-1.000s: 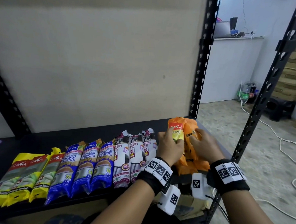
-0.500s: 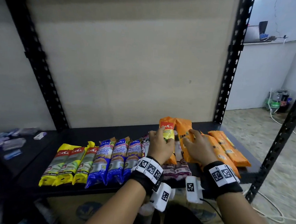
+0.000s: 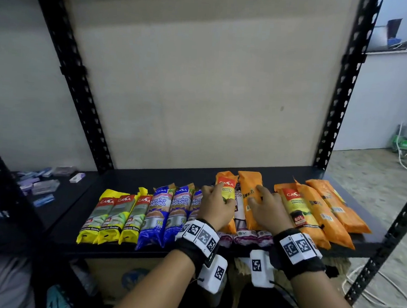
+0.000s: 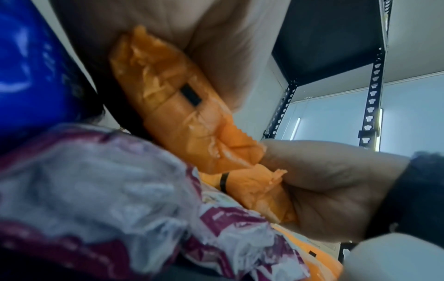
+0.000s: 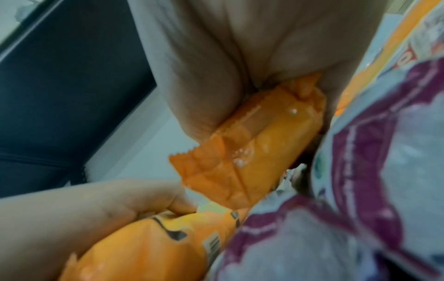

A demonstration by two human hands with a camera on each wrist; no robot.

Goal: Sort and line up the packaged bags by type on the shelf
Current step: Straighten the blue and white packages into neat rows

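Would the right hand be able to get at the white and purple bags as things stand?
Probably not yet: the right hand grips an orange bag lying on top of the white and purple bags.

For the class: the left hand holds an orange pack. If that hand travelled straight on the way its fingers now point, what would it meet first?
Probably nothing on the shelf itself: past the left hand and its orange pack lies bare dark board, then the beige back panel. Depth is hard to judge.
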